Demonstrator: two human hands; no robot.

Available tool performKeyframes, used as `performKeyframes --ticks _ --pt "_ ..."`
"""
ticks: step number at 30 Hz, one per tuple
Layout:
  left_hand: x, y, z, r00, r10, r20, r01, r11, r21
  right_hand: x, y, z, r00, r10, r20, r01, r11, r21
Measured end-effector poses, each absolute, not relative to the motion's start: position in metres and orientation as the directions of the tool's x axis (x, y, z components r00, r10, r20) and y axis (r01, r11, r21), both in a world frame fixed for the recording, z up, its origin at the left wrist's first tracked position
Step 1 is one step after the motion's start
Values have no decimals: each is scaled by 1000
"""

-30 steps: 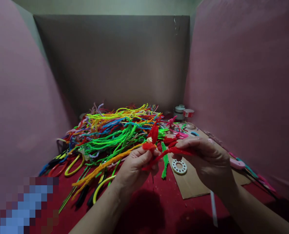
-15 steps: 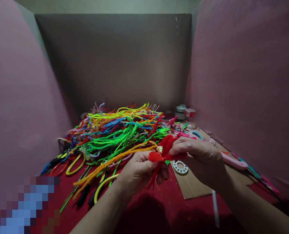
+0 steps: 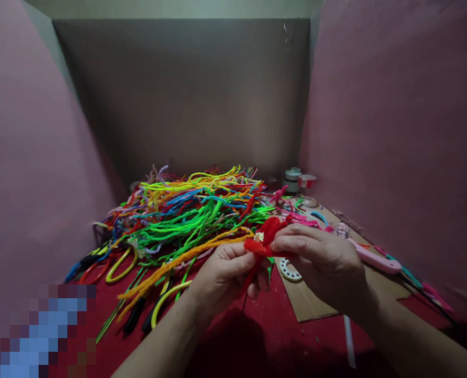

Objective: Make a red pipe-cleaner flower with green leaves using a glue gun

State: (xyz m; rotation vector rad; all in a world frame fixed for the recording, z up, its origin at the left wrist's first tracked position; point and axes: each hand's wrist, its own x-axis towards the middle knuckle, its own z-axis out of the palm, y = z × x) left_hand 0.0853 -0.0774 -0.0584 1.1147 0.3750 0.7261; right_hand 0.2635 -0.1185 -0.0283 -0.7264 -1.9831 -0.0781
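Note:
Between my hands is a red pipe-cleaner flower with a cluster of pale beads at its centre. My left hand pinches the flower from below and the left, near its base, and a dark thin stem hangs beneath. On the other side my right hand closes thumb and fingers on a red petal. Its fingertips partly hide the petal. Just beyond my left hand lie orange pipe cleaners.
A heap of coloured pipe cleaners fills the back left. Yellow-handled pliers lie in front of it. On the right, a cardboard sheet carries a white perforated ring and a pink-handled tool. Jars stand behind.
My right hand has shifted slightly left and down along the red petal, toward the bead centre. The left petal now looks more folded in; my left hand has barely moved.

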Motion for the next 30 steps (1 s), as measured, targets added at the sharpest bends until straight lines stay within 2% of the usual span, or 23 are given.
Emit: performKeyframes --ticks 4,6,8,11,13,15,25,30 --pt "87 -79 -58 680 726 101 -368 219 903 263 -117 -31 -333 434 837 532 819 -214" --pt "89 -80 -58 668 738 100 -387 229 893 262 -116 -36 -293 451 843 525 813 -252" --pt "91 -82 -58 655 749 103 -397 225 890 259 -117 -42 -175 511 842 487 788 -377" --pt "91 -83 -58 628 764 149 -409 161 898 253 -119 -50 48 682 730 226 704 -673" --pt "90 -84 -57 619 766 175 -389 105 915 250 -120 -52 19 794 608 39 607 -794" --pt "90 -84 -56 621 765 170 -344 72 936 248 -120 -53 -69 845 530 -15 530 -848" --pt "84 -82 -62 624 779 55 -161 59 985 247 -126 -54 -96 831 547 7 551 -835" --pt "83 -83 -63 634 772 33 -135 69 988 249 -126 -54 -134 754 643 22 651 -759"
